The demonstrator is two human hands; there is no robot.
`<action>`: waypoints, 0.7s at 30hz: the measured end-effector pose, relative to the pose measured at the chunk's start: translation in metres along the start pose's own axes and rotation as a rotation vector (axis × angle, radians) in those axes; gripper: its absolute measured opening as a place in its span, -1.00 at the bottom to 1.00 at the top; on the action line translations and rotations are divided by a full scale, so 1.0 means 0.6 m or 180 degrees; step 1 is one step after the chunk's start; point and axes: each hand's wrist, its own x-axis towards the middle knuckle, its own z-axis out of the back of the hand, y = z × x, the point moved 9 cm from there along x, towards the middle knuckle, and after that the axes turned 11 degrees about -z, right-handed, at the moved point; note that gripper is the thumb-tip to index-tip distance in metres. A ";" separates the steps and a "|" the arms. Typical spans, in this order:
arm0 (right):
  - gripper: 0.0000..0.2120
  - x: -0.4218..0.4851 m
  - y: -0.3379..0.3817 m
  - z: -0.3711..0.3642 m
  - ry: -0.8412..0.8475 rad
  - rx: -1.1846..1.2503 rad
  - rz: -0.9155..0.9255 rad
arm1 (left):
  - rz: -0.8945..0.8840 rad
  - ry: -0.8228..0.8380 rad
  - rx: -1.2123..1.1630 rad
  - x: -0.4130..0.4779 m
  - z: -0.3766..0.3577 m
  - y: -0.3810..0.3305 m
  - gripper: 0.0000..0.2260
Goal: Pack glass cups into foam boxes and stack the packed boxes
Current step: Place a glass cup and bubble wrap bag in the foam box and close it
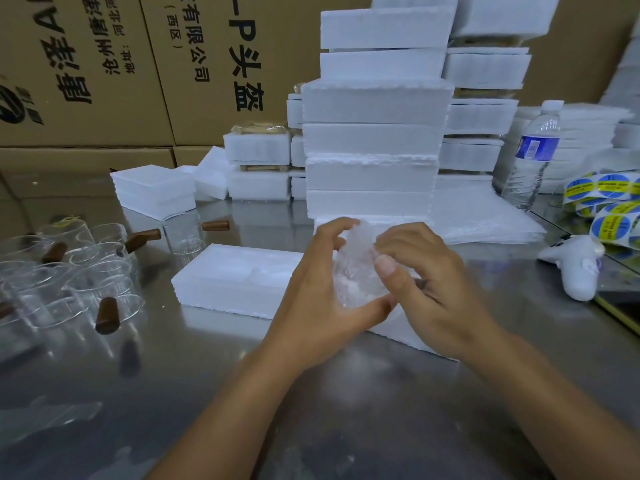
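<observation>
Cups (86, 282), unpacked and with brown handles, are seen lying crowded at the near left of the table (311, 427). Just right of them an open foam tray (235, 278) is laid flat, its moulded hollows unfilled. The left hand (311, 306) is curled round a wrapped cup (356, 271), thumb beneath and fingers over the top. What is held is crinkled clear wrap, and the glass inside can barely be made out. The right hand (426, 289) is clamped on the same bundle from the other side, its fingers pinching the wrap. A second foam piece (398, 330) lies directly beneath both hands.

The step in hand is judged to be wrapping, with seating not yet done. Next, the bundle would have to be lowered squarely into a hollow and a lid fitted.

A tall stack (372, 143) stands close behind the hands, so little far-side room is left. Open table is offered only on the near side. A bottle (533, 154) and stickers (609, 206) crowd the far right edge.
</observation>
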 end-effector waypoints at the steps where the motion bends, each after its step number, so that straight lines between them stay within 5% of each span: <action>1: -0.68 0.001 0.001 -0.004 0.0077 -0.0030 0.0011 | -0.0042 0.0031 0.0061 -0.001 -0.002 -0.002 -0.38; 9: -0.50 0.000 -0.008 -0.029 0.0526 -0.0850 0.0091 | -0.0174 0.0042 0.0190 -0.006 -0.005 -0.007 -0.28; 12: -0.50 0.000 -0.005 -0.034 0.0564 -0.1093 0.0199 | -0.0343 0.0073 0.0362 -0.003 -0.009 -0.016 -0.39; 15: -0.54 0.007 -0.010 -0.009 0.0217 -0.0527 -0.0012 | -0.0466 0.0018 0.0467 -0.001 -0.010 -0.021 -0.64; 19: -0.81 0.017 -0.050 0.054 -0.0610 0.0239 -0.0586 | -0.0236 -0.0285 0.0585 -0.001 0.016 -0.006 -0.67; 21: -0.90 0.024 -0.081 0.057 -0.0422 0.0420 -0.1106 | -0.0134 -0.0419 0.0560 -0.001 0.026 0.000 -0.66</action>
